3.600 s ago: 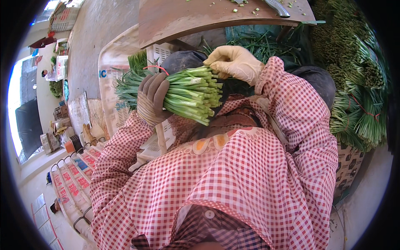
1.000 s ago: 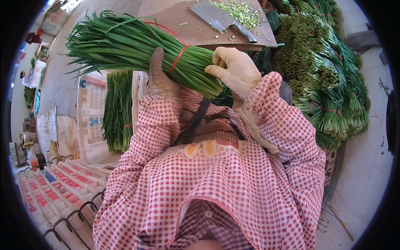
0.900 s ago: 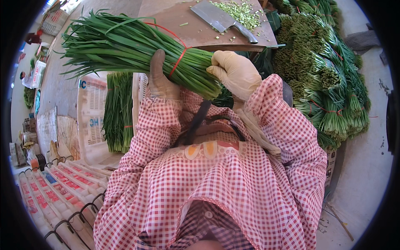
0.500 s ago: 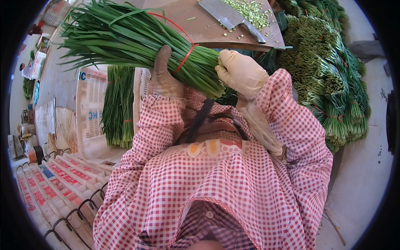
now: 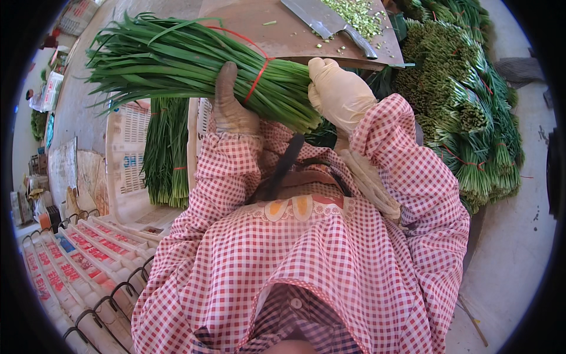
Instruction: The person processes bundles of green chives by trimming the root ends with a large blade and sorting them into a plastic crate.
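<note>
Gripping one chive bundle (image 5: 188, 68), two gloved hands

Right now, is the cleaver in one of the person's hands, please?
No, the cleaver lies on the wooden board, while both hands grip the chive bundle.

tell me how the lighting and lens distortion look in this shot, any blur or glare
Head view: hard daylight, crisp shadows under the chive bunch and along the cleaver on the wooden board; the pale glove on the right hand is bright but keeps detail; the left hand is sharp, no motion blur; fisheye bends the white crate and leaves a black rim.
</note>
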The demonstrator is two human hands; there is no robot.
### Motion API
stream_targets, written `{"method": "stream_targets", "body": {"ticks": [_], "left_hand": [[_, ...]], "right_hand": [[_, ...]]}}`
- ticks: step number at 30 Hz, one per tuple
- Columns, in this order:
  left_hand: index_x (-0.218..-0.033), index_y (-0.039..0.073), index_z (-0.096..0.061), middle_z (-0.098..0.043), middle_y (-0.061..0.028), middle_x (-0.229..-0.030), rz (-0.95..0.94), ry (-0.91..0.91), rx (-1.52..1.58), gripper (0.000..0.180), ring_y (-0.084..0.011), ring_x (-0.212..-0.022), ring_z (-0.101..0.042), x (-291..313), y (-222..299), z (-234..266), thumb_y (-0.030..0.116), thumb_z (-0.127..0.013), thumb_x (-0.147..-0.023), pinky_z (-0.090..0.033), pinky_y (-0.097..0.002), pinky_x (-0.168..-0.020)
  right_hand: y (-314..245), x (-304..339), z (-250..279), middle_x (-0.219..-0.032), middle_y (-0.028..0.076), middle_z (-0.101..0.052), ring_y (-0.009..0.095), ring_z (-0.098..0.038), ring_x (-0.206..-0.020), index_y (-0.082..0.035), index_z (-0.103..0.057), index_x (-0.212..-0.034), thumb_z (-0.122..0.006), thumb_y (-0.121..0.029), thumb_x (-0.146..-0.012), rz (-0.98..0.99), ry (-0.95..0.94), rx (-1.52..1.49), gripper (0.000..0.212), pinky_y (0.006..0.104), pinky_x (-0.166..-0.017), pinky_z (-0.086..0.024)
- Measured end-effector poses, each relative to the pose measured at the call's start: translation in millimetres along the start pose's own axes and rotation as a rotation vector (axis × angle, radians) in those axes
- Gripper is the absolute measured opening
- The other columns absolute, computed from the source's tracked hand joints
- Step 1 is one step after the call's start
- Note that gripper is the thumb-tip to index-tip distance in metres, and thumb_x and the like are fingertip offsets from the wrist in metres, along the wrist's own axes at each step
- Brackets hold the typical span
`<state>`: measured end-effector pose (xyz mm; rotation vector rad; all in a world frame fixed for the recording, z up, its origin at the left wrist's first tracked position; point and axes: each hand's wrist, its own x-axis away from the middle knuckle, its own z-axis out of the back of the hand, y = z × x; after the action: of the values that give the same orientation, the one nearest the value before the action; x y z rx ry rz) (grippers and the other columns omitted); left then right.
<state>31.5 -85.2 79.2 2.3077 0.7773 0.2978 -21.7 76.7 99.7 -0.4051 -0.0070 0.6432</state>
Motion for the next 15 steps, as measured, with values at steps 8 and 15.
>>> {"method": "stream_targets", "body": {"ticks": [8, 15], "left_hand": [[-0.127, 0.004, -0.056, -0.061, -0.008, -0.116, 0.018, 0.026, 0.016, 0.051, -0.0211, -0.102, -0.061, -8.9, 8.4, 9.8, 0.02, -0.07, -0.08, -0.054, -0.037, -0.09], [-0.122, 0.002, -0.059, -0.063, -0.0089, -0.11, -0.012, -0.02, -0.084, 0.049, -0.0224, -0.1, -0.062, -12.5, 8.1, 20.2, 0.025, -0.07, -0.08, -0.054, -0.0367, -0.089]], "right_hand": [[6.7, -13.7, -6.9, -0.08, 0.021, -0.057, 0.041, -0.059, -0.075, -0.004, -0.045, -0.102, -0.054, -0.011, -0.088, -0.029, -0.138, -0.162, 0.018, 0.0444, -0.065, -0.047], [18.7, -18.1, 15.6, -0.082, 0.022, -0.058, 0.042, -0.06, -0.076, -0.002, -0.044, -0.107, -0.053, -0.005, -0.085, 0.244, -0.394, -0.113, 0.024, 0.0436, -0.066, -0.048]]}}
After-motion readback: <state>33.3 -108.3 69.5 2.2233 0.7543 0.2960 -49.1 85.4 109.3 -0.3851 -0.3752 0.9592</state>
